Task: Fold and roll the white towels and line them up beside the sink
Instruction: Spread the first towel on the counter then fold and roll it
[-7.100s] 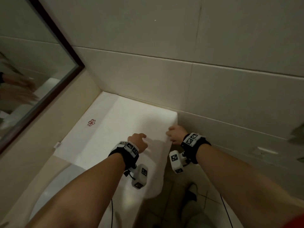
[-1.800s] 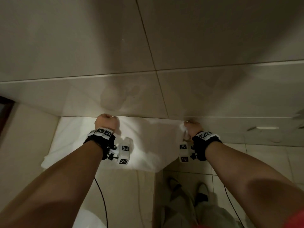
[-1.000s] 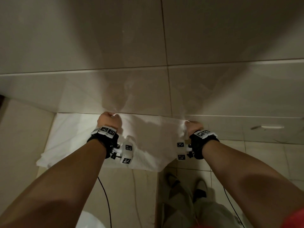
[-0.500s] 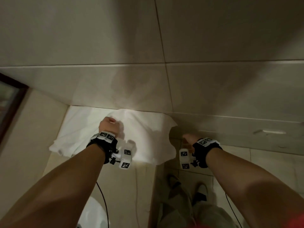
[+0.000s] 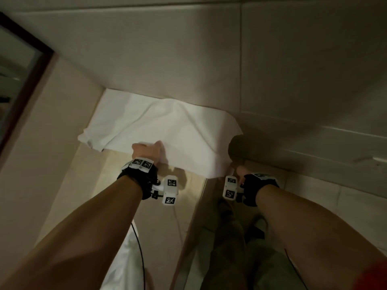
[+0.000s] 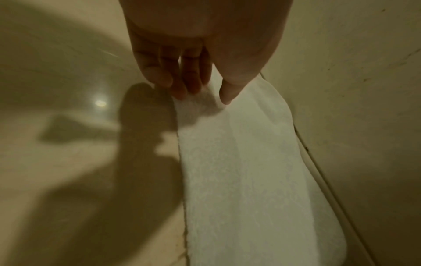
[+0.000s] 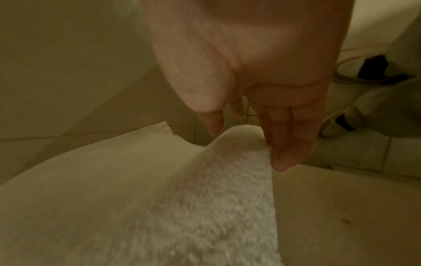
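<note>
A white towel (image 5: 167, 126) lies on the beige counter (image 5: 117, 185) against the tiled wall, humped in the middle, its right end hanging past the counter's right edge. My left hand (image 5: 146, 149) grips the towel's near edge. In the left wrist view my left hand (image 6: 202, 93) pinches that edge of the towel (image 6: 239, 180) between thumb and fingers. My right hand (image 5: 238, 170) holds the right end, beyond the counter. In the right wrist view my right hand (image 7: 246, 144) has a fold of the towel (image 7: 159, 198) between thumb and fingers.
A dark-framed mirror (image 5: 25, 70) hangs on the left wall. The white sink basin (image 5: 123, 258) sits at the bottom, under my left forearm. The counter ends at a drop (image 5: 196, 206) to the tiled floor, where my legs and shoes (image 5: 230, 227) stand.
Both hands have drawn back from the wall towards the counter's front, bringing the towel's edge with them. The towel now bulges in the middle, and the head view has swung left to show the mirror.
</note>
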A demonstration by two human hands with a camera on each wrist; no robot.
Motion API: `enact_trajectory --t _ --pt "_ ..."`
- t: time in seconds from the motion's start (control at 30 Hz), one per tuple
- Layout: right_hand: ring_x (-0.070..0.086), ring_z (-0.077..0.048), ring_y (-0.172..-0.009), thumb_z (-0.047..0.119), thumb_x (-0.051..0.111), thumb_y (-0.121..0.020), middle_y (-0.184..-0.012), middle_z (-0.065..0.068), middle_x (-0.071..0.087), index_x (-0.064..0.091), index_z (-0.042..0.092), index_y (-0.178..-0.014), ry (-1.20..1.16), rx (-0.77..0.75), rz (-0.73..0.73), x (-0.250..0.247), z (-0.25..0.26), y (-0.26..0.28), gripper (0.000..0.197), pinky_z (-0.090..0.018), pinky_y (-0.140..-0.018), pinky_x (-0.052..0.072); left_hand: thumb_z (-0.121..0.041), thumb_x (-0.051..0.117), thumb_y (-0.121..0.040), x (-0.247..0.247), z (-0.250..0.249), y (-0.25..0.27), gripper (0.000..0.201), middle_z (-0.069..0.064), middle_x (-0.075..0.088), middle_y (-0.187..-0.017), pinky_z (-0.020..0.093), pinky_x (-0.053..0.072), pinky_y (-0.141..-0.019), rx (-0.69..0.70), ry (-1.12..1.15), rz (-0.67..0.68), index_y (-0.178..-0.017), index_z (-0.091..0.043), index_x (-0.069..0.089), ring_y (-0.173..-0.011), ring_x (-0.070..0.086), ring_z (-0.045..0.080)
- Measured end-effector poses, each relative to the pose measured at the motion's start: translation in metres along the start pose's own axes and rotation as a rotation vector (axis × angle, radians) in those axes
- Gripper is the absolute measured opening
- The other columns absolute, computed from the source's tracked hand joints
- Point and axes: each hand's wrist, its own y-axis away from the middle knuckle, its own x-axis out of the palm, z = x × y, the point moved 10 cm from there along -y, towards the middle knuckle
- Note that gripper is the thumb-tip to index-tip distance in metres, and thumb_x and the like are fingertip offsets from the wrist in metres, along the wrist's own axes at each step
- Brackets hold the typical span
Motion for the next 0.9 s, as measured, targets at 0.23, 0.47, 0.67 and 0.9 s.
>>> enact_trajectory --t 0.23,0.47,0.67,0.9 --pt "0.05 -0.026 -0.06 0.028 0.059 -0.095 -0.063 -0.012 0.059 0.061 0.004 -0.085 -0.033 0.032 0.014 0.018 -0.005 -0.005 0.026 -0.036 -0.053 0.039 -0.058 0.066 -0.078 -0.018 0.033 -0.004 0.089 0.021 0.043 -0.137 0.051 0.039 -0.101 -0.123 -0.112 -0.176 -0.137 -0.006 0.025 -0.118 0.05 0.045" --pt "0.063 -0.031 -0.092 0.034 0.065 -0.09 -0.106 -0.017 0.067 0.061 0.009 -0.118 -0.025 0.011 -0.012 0.009 -0.029 -0.034 0.038 -0.042 -0.08 0.053 -0.021 0.053 -0.092 -0.018 0.034 -0.026 0.028 0.01 0.056 -0.104 0.035 0.046 -0.08 0.011 0.039 -0.175 -0.116 -0.011 0.047 -0.089 0.055 0.028" --pt "0.061 -0.036 -0.107 0.037 0.056 -0.093 -0.116 -0.015 0.063 0.06 0.006 -0.123 0.196 -0.054 -0.043 -0.003 -0.011 -0.025 0.043 -0.038 -0.092 0.05 -0.018 0.053 -0.091 -0.018 0.035 -0.018 0.02 0.015 0.061 -0.107 0.039 0.048 -0.083 -0.002 0.062 -0.183 -0.11 -0.014 0.048 -0.096 0.058 0.033" --pt "0.059 -0.027 -0.092 0.027 0.056 -0.092 -0.103 -0.008 0.059 0.054 0.018 -0.112 0.135 -0.375 -0.109 -0.007 0.068 0.032 0.022 -0.037 -0.085 0.051 -0.042 0.069 -0.075 -0.008 0.023 0.012 0.035 0.009 0.071 -0.091 0.034 0.053 -0.074 -0.004 -0.022 -0.004 -0.09 -0.011 0.07 -0.082 0.065 0.031"
